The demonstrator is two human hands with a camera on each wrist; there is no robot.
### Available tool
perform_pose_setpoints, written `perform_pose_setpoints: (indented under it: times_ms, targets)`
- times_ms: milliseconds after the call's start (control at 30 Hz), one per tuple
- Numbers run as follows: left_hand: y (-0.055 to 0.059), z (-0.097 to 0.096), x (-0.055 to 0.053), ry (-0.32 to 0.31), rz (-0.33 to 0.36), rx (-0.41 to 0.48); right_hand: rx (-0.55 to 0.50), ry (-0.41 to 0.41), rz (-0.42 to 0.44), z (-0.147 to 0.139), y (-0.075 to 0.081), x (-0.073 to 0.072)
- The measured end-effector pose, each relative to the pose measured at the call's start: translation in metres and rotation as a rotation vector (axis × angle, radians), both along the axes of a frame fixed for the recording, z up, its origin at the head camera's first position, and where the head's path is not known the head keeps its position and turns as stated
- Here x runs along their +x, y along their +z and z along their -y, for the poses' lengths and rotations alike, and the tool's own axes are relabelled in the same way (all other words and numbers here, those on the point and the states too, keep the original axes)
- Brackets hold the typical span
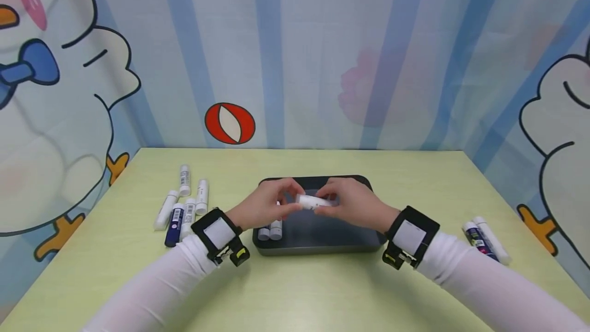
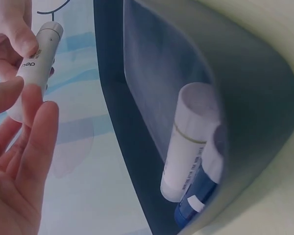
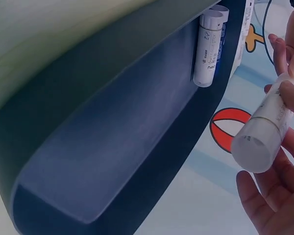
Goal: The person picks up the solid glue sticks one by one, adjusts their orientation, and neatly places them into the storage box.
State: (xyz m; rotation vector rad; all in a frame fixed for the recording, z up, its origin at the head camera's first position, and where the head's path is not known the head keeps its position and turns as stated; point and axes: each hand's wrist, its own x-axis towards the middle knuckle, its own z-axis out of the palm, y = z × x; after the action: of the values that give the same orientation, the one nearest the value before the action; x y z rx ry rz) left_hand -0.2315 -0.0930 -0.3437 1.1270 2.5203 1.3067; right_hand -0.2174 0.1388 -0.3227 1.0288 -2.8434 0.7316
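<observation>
Over the dark tray (image 1: 322,251), a white glue stick (image 1: 310,202) is held crosswise between both hands. My left hand (image 1: 265,203) pinches its left end, and the right hand (image 1: 352,203) grips the other end between thumb and fingers. In the left wrist view, lettering shows along the barrel of the glue stick (image 2: 38,66). The right wrist view catches its round translucent end (image 3: 255,149) facing the camera. Inside the tray, at its left end, a white glue stick (image 3: 208,49) lies beside a blue one (image 2: 198,188).
Left of the tray lies a loose group of several glue sticks, mostly white (image 1: 202,196), with one dark blue (image 1: 174,224). At the table's right side, a dark blue glue stick (image 1: 479,240) and a white one (image 1: 492,240) lie side by side. A printed curtain (image 1: 304,65) hangs behind the table.
</observation>
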Motion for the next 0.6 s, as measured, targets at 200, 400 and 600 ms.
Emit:
perform_pose_setpoints:
  times_ms: [200,400,600]
  targets:
    - [-0.002,0.0,0.0,0.01,-0.016,-0.012,0.004,0.012,-0.024,0.0,-0.003,-0.002]
    - [0.0,0.005,-0.004,0.099,-0.069,-0.093,-0.02,-0.019,-0.003,0.001,0.0,-0.004]
    - [0.0,0.028,-0.013,0.407,-0.273,-0.324,-0.086,-0.11,0.027,0.001,0.012,-0.012]
